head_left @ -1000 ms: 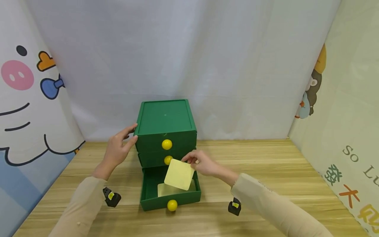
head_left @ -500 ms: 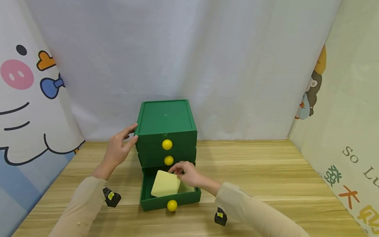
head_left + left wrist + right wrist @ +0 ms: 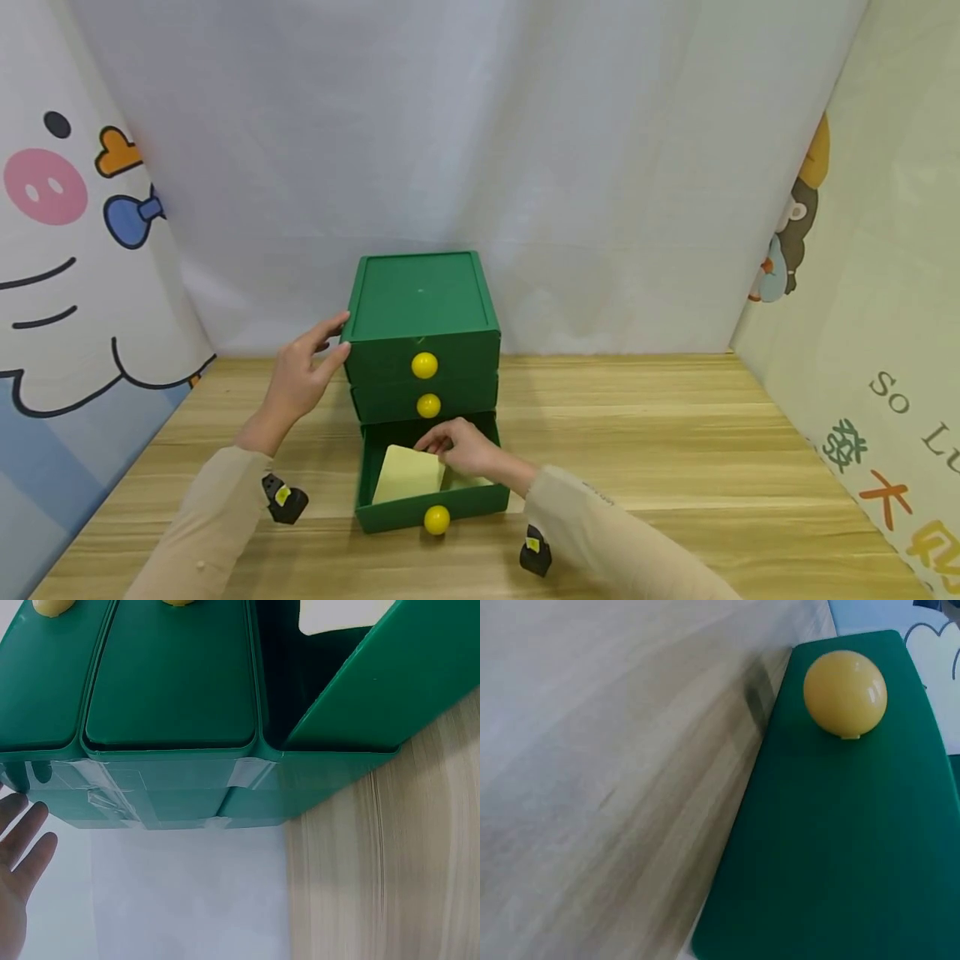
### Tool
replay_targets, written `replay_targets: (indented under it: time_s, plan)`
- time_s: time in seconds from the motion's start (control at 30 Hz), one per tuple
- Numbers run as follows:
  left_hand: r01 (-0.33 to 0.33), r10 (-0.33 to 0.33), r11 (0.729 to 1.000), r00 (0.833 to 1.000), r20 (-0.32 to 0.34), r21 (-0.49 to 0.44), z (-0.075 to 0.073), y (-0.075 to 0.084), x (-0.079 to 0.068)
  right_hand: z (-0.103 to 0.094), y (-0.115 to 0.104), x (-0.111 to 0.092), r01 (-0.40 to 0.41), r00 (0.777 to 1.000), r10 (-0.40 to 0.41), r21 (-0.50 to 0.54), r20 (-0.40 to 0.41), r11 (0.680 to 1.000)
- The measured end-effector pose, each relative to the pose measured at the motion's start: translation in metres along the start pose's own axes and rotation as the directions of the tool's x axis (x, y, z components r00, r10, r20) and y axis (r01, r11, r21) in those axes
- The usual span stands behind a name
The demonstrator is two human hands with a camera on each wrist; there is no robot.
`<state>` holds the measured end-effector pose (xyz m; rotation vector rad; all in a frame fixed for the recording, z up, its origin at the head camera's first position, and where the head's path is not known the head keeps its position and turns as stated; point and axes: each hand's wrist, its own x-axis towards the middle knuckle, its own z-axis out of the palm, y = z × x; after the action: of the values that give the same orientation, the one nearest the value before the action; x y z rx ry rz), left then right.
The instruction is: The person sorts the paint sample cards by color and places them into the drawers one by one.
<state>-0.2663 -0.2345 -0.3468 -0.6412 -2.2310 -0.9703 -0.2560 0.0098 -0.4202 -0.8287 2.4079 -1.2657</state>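
A green chest of drawers point(image 3: 420, 292) stands on the table with its bottom drawer point(image 3: 483, 500) pulled out. My right hand point(image 3: 467, 450) reaches into that drawer and pinches a pale yellow square card point(image 3: 407, 477) by its right side. Under it, partly covered, lies another yellow piece point(image 3: 461, 481). My left hand point(image 3: 294, 382) touches the chest's upper left side with extended fingers. The left wrist view shows the same fingers point(image 3: 30, 862) beside the taped side wall. In the right wrist view only the drawer's green front point(image 3: 840, 847) and round knob point(image 3: 845, 694) appear; the hand is out of sight.
The upper two drawers are closed, each with a yellow ball knob point(image 3: 424, 365). A pale wooden table point(image 3: 622, 433) extends on both sides. White cloth point(image 3: 600, 208) hangs behind, and printed panels point(image 3: 885, 275) stand left and right.
My right hand has moved down and left, bringing the yellow card from above the bottom drawer into it. The left hand has stayed against the chest.
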Motion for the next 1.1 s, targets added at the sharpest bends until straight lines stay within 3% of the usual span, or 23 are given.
replay_targets:
  time_s: [0.5, 1.1]
  plan:
    - [0.004, -0.004, 1.0, 1.0, 0.0, -0.001, 0.0, 0.002, 0.001, 0.01, 0.008, 0.012, -0.034, 0.998, 0.03, 0.062, 0.05, 0.998]
    - [0.013, -0.012, 1.0, 1.0, 0.009, -0.007, -0.001, 0.003, 0.001, 0.014, 0.005, 0.014, -0.017, 0.999, 0.016, 0.006, 0.034, 1.0]
